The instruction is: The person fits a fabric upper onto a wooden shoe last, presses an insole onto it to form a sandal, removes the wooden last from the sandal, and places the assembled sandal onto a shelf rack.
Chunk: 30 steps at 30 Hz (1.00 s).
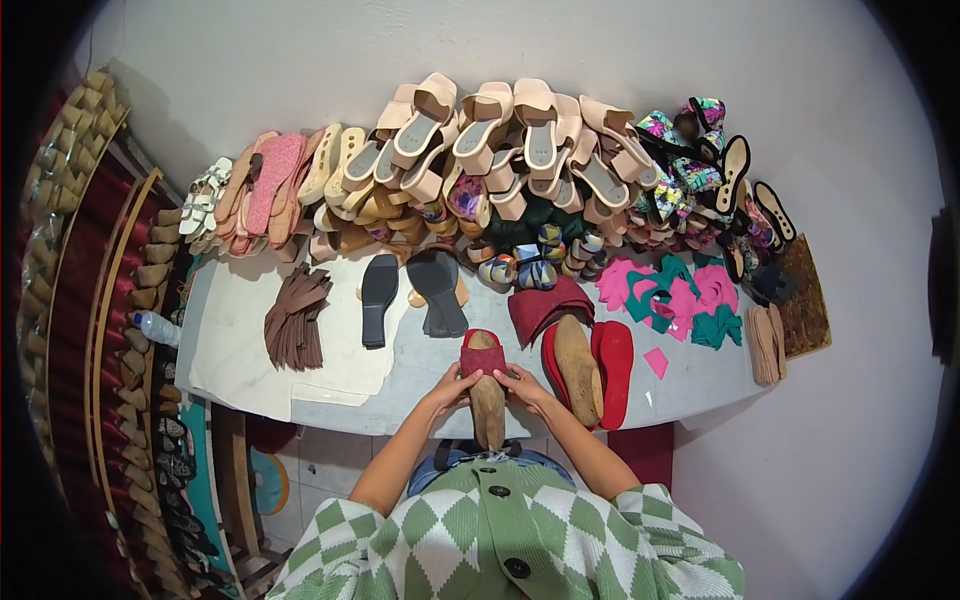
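At the table's front edge, both of my hands grip a red sandal [482, 361] whose dark red strap wraps over a wooden shoe last [488, 415]. My left hand [453, 387] closes on the strap's left side, and my right hand [524, 386] closes on its right side. The heel end of the last points toward my body. Just right of my right hand, a second wooden last [574, 365] lies on a red sole, beside another red sole [613, 370]. Behind them is a folded piece of dark red material [545, 308].
Heeled beige sandals [540, 135] are piled along the wall. Black soles [380, 300] and brown strips [300, 320] lie to the left, pink and teal scraps [665, 297] to the right. Racks of lasts [150, 275] line the left side; a water bottle [157, 328] is nearby.
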Available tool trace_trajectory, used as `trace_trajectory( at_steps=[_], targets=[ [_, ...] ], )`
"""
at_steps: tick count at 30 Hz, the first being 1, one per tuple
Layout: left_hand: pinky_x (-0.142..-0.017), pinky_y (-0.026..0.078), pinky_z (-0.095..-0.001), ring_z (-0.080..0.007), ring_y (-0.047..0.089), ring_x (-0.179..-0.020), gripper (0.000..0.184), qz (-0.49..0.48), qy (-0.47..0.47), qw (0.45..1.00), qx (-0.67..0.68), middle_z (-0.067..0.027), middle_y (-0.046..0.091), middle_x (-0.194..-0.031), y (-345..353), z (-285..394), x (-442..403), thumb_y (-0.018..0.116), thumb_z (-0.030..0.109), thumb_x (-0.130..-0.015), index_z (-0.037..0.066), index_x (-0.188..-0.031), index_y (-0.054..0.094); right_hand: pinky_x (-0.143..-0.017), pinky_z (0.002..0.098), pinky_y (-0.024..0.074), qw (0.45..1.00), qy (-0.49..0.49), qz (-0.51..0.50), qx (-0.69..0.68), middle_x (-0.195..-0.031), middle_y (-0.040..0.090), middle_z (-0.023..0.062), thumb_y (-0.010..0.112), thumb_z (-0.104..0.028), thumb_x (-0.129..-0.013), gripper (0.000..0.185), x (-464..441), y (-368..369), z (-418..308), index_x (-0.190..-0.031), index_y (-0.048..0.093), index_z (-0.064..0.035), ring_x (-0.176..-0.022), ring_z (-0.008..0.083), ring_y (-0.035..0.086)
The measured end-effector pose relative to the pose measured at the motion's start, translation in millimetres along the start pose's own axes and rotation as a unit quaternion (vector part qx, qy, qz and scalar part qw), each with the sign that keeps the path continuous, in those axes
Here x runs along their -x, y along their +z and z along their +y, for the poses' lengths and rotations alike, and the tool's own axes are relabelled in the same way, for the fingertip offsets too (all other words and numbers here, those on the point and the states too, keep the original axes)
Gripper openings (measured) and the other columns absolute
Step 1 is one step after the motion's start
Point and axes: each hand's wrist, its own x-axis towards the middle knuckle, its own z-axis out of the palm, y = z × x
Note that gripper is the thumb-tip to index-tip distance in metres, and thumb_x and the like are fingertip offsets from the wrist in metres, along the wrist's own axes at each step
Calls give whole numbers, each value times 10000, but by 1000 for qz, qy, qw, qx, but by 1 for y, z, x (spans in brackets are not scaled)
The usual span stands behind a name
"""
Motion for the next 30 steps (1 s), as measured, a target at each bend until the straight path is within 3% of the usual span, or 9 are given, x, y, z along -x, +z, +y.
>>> trace_trajectory(
  at_steps=[4,7,10,13,17,19,22,25,30],
  targets=[
    [-862,447,-375,-247,496,-1078,653,11,3,1000,29,-136,444,-1223,-7,-4,-13,594,361,-836,73,-1318,263,-851,375,440,998,-3,41,-41,-1112,534,89,629,-286,-828,545,2,1,-9,-1255,392,-43,-989,185,533],
    [-877,441,-368,-233,497,-1076,587,-5,47,997,59,-134,444,-1230,-12,-14,-14,538,271,-868,66,-1339,252,-848,315,446,994,-78,-2,76,-1128,532,87,637,-150,-804,551,1,-15,-5,-1277,381,-30,-980,162,541],
    [-848,444,-323,-200,508,-1044,592,-11,93,995,36,-119,467,-1202,-11,-25,-11,512,149,-854,63,-1364,224,-853,260,436,984,-138,-74,87,-1153,527,83,599,6,-757,620,-6,-28,13,-1319,339,-23,-1007,141,532],
    [-813,442,-270,-165,519,-1011,628,-9,138,990,-12,-108,489,-1178,-14,-39,-12,503,61,-831,63,-1381,200,-835,242,446,977,-184,-57,93,-1166,524,87,558,89,-725,643,-13,-32,30,-1322,344,-12,-1007,137,536],
    [-769,445,-239,-135,556,-938,653,24,225,972,-66,-113,539,-1120,-18,-63,-26,507,-6,-801,58,-1381,214,-768,237,471,949,-218,55,221,-1111,550,87,555,92,-713,585,-18,-30,45,-1273,408,7,-923,129,566],
    [-746,456,-247,-134,576,-883,645,85,238,960,-121,-120,567,-1066,-11,-63,-25,507,-27,-790,46,-1372,239,-733,234,479,935,-223,100,256,-1064,572,90,561,85,-709,553,-14,-27,45,-1243,438,14,-869,125,582],
    [-719,468,-258,-137,598,-809,618,138,257,942,-163,-124,599,-987,-7,-66,-29,504,-34,-788,33,-1357,274,-680,230,478,939,-227,101,240,-905,618,81,574,49,-708,465,-3,-23,38,-1165,496,20,-761,110,597],
    [-715,466,-252,-118,593,-771,606,164,256,928,-215,-101,613,-924,1,-57,-19,512,-19,-794,41,-1353,288,-633,233,479,897,-224,160,346,-762,630,75,580,16,-704,350,-1,-20,39,-1053,555,28,-671,106,600],
    [-743,463,-256,-129,597,-779,597,178,275,913,-242,-94,616,-913,1,-60,-19,519,-7,-789,38,-1344,304,-607,236,477,889,-236,209,332,-702,631,74,580,8,-694,267,-1,-12,44,-959,586,38,-626,109,597]
  ],
)
